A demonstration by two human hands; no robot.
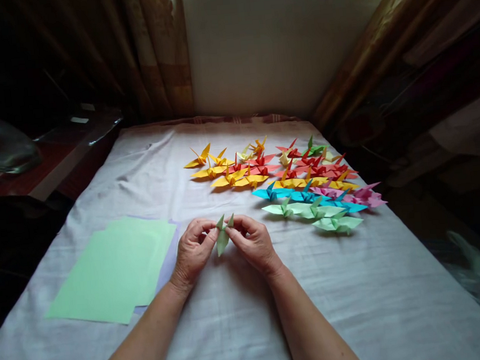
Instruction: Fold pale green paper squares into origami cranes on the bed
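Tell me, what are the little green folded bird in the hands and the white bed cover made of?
The small green folded bird looks like thin matte paper: sharp creases, stiff points. The white bed cover seems to be soft woven cloth, going by its wrinkles.

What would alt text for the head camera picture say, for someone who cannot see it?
Two hands, left hand and right hand, pinch a small folded green paper piece over a white cloth. Green sheets lie to the left; rows of coloured paper cranes lie beyond on the right.

Half-folded pale green paper crane (223, 235), pinched upright.
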